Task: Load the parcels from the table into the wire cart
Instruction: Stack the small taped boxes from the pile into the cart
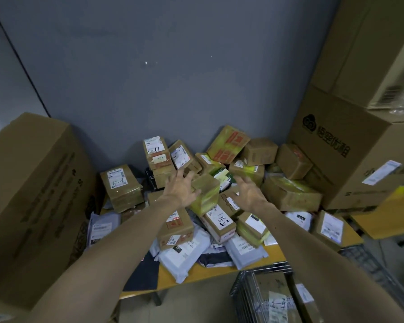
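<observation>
While both bare arms stretch forward from the bottom of the frame, the left hand point(181, 188) rests against the left face of a small brown carton point(205, 193) at the centre of the picture, its fingers point(178, 176) spread wide and not closed around it. That carton is wrapped in clear tape with a yellow-green tint along its lower edge, sits tilted on top of the heap, and shows no label on the faces turned this way. The right hand point(248, 192) is just to the right of it, fingers splayed open over the boxes below; whether it touches the carton I cannot tell.

Around them a pile of parcels point(222, 222) covers the yellow surface point(208, 273) across the middle of the frame: brown taped boxes stacked against the grey wall point(161, 66), several with white shipping labels and handwritten marks such as "5-1" and "1-2", one box at upper centre printed in orange-red. Nearer the front edge lie flat white and grey poly mailers point(184, 252), some overlapping each other.

At lower right, a dark wire cart point(240, 290) stands just below the surface edge, with at least one labelled brown box point(273, 297) inside it. Large cartons point(350, 159) tower at the right of the frame, and another big carton point(33, 194) fills the left.
</observation>
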